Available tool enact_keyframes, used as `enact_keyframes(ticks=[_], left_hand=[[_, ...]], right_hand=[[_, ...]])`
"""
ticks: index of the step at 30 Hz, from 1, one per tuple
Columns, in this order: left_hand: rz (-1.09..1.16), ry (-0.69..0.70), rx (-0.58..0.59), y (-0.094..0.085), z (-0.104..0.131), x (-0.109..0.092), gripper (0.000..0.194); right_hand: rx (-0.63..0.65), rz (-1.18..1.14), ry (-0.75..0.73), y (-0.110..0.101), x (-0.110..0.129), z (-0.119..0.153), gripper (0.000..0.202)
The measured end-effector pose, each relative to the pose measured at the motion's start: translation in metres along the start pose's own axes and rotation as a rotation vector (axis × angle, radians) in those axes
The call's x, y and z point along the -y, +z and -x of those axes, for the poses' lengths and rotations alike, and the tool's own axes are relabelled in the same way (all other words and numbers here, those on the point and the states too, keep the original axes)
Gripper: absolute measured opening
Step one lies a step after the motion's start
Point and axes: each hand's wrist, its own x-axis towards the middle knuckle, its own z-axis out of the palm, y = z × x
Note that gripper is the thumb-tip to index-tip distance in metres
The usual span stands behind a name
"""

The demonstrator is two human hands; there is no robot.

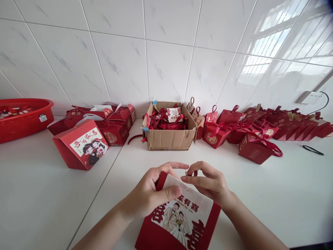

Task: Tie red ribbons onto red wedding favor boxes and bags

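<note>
A red gift box (179, 217) with a white panel and a printed wedding couple is tilted at the bottom centre. My left hand (156, 191) grips its upper left edge, thumb on the front panel and fingers behind. Just above the box's top edge, my right hand (208, 180) pinches a tiny gold-coloured piece (186, 173) between thumb and fingertips. A small hole shows near the top of the panel, below the right fingertips.
A cardboard box (169, 139) of red ribbons stands against the tiled wall. Several red gift boxes (80, 144) are at the left, beside a red basin (26, 121). More boxes (255, 148) line the right, near a black loop (313, 150).
</note>
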Motion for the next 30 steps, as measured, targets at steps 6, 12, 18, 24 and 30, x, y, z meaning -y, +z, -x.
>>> enact_keyframes(ticks=[6,12,18,24,30], left_hand=[[-0.02,-0.003,0.04,-0.001,0.0007,0.0007,0.017],[0.06,-0.034,0.021,0.0024,0.0007,-0.0011,0.017],[-0.03,0.029,0.022,-0.0005,0.0001,0.0018,0.018],[-0.077,0.039,-0.018,0.0011,0.0004,0.0029,0.017],[-0.152,0.067,-0.04,-0.0054,0.0007,0.0019,0.02]], right_hand=[[-0.016,0.012,0.009,0.001,-0.0025,0.0026,0.044],[-0.003,-0.014,0.031,0.0015,-0.0054,0.0056,0.043],[-0.029,-0.039,0.069,0.0049,-0.0065,0.0061,0.037],[-0.067,-0.051,0.109,0.0074,-0.0075,0.005,0.034],[-0.151,-0.22,0.26,0.009,-0.0105,0.0036,0.034]])
